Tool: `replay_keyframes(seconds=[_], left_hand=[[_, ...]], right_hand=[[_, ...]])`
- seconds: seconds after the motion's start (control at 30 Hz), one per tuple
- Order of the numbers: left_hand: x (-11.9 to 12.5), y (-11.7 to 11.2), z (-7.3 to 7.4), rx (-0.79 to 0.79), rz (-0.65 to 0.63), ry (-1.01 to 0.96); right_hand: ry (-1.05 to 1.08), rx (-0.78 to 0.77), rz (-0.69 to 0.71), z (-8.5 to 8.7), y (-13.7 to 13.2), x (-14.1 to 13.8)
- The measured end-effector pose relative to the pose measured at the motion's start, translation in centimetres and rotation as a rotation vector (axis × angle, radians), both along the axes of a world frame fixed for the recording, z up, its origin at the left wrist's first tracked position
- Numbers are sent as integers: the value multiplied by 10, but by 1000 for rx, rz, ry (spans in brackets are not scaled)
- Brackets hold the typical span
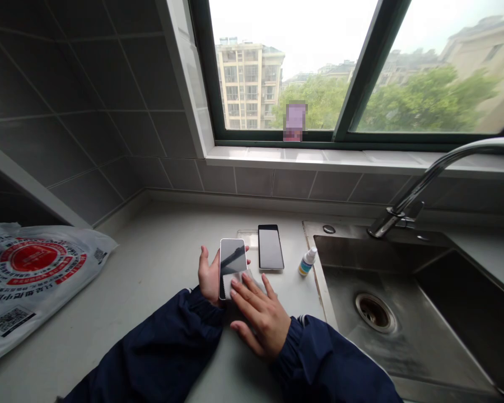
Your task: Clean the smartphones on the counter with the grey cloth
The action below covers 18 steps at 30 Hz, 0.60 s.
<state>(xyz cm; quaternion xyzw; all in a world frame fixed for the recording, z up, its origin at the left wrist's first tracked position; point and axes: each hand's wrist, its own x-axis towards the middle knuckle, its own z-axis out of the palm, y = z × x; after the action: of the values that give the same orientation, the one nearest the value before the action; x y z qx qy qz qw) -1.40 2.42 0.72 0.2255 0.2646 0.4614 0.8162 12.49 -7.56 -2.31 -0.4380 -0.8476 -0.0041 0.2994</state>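
Note:
My left hand (210,275) holds a smartphone (233,256) with a pale frame, its dark screen facing up; my fingertips show past its right edge. Over the lower part of that screen lies a small grey cloth (228,284) with a zigzag edge. My right hand (260,316) presses the cloth against the glass with its fingers stretched, the thumb apart. A second, dark-framed phone (271,247) rests on the counter just beyond, partly over a clear flat case (247,236). To the right stands a small white spray bottle (307,262) with a blue and yellow label.
At right a steel sink (325,302) with a chrome faucet (420,184) is set into the white counter (151,252). A printed plastic bag (37,274) lies at far left. Behind the counter are a tiled wall and a window with a ledge (319,158).

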Motion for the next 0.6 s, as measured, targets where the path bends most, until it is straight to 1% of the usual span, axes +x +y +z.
replay_keyframes(seconds=[0.1, 0.23, 0.37, 0.5, 0.6], left_hand=[[-2, 2, -1, -9, -14, 22], [-3, 1, -3, -38, -43, 5], [-3, 1, -5, -83, -70, -15], [0, -2, -7, -119, -142, 5], [3, -6, -7, -115, -194, -33]], right_hand=[[18, 1, 25, 0, -1, -1], [22, 2, 39, 0, -2, -3], [-2, -32, 52, 2, -3, -3], [-47, -98, 61, 4, -4, -3], [-73, -120, 42, 2, -3, -4]])
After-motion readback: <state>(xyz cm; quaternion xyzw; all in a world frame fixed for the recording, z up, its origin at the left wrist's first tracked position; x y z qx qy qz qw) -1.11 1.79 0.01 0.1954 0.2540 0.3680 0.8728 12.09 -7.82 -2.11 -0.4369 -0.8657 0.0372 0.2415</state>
